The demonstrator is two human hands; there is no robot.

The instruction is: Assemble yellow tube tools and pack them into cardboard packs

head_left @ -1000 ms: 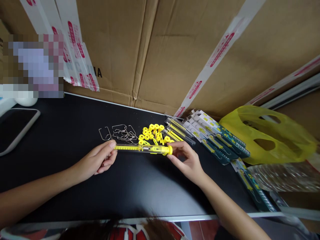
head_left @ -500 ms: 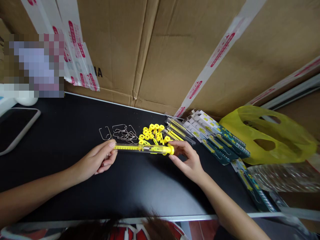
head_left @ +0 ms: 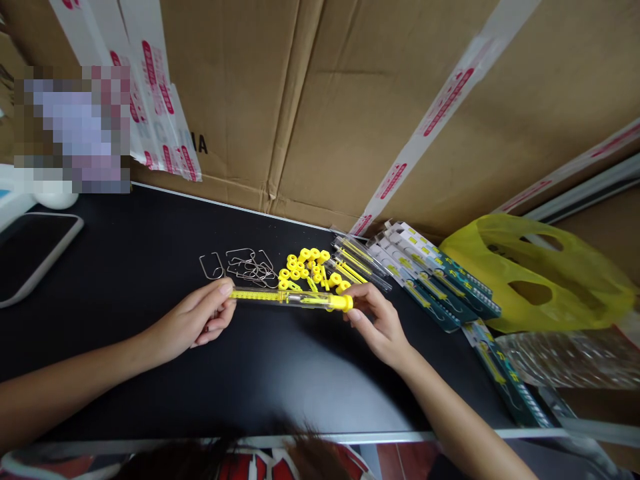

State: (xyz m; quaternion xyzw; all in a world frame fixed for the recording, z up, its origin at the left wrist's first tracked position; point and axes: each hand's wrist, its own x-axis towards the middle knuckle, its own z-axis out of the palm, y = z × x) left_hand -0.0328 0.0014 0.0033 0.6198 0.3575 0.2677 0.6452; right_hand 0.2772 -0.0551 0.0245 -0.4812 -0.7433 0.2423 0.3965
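My two hands hold a yellow scale inside a clear tube point(head_left: 287, 297) level above the black table point(head_left: 150, 380). My left hand point(head_left: 195, 320) pinches its left end between thumb and fingers. My right hand point(head_left: 377, 320) grips the yellow cap at the right end. Just behind the tube lie several bent wire hooks point(head_left: 243, 265), a heap of small yellow caps point(head_left: 303, 261) and a few more clear tubes with yellow scales point(head_left: 357, 261).
Packed items on green and white cards point(head_left: 435, 277) are fanned out at the right, with one more point(head_left: 505, 373) near the front edge. A yellow plastic bag point(head_left: 540, 273) and clear wrapping point(head_left: 570, 357) lie at far right. Taped cardboard boxes point(head_left: 325, 100) wall off the back. A dark screen point(head_left: 30, 253) sits at left.
The right hand has shifted slightly to the right along the tube's capped end, and the yellow cap sits a little further right. The left hand has stayed put.
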